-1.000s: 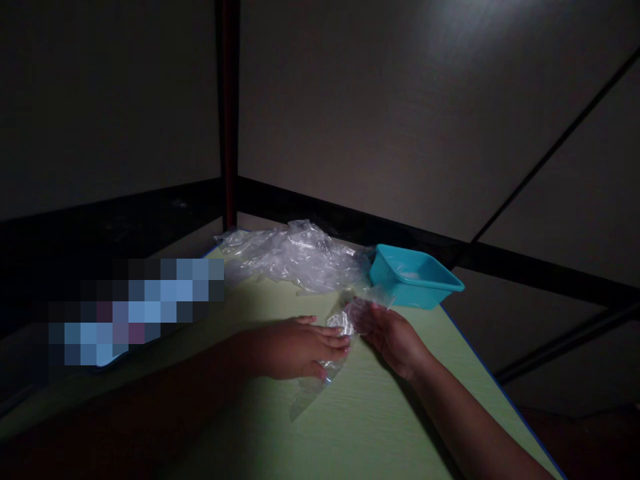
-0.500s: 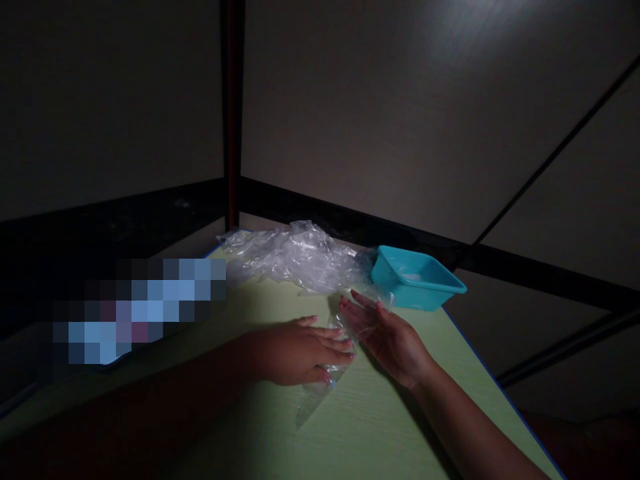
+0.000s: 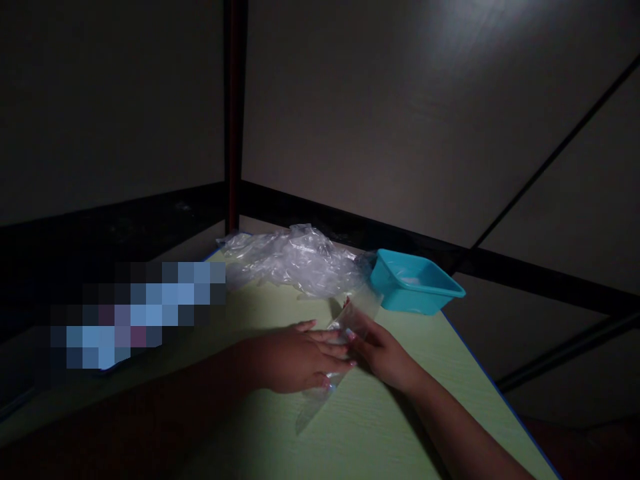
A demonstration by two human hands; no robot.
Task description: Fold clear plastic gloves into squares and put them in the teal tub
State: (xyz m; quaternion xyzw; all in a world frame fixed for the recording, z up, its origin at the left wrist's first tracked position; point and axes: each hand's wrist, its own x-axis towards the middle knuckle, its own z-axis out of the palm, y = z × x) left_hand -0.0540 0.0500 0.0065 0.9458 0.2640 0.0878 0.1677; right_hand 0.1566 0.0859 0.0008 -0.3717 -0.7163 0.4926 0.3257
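A clear plastic bag [image 3: 320, 400] lies flat on the pale green table [image 3: 380, 433], running diagonally from near the front up toward the blue tub. My left hand [image 3: 300, 357] rests palm down on the middle of the bag, fingers stretched out flat. My right hand [image 3: 383, 350] is at the bag's upper part, fingers curled round the plastic close to my left fingertips. The bag's top end [image 3: 363, 307] sticks up past my right hand.
A heap of crumpled clear plastic bags [image 3: 295, 257] lies at the table's far edge. A turquoise rectangular tub [image 3: 415, 283] stands at the far right corner. A blurred-out patch covers the left side. Dark walls and frame bars rise behind the table.
My right hand has come down from an open, raised pose and closed on the bag's upper part beside my left fingers. My left hand has stayed flat on the bag.
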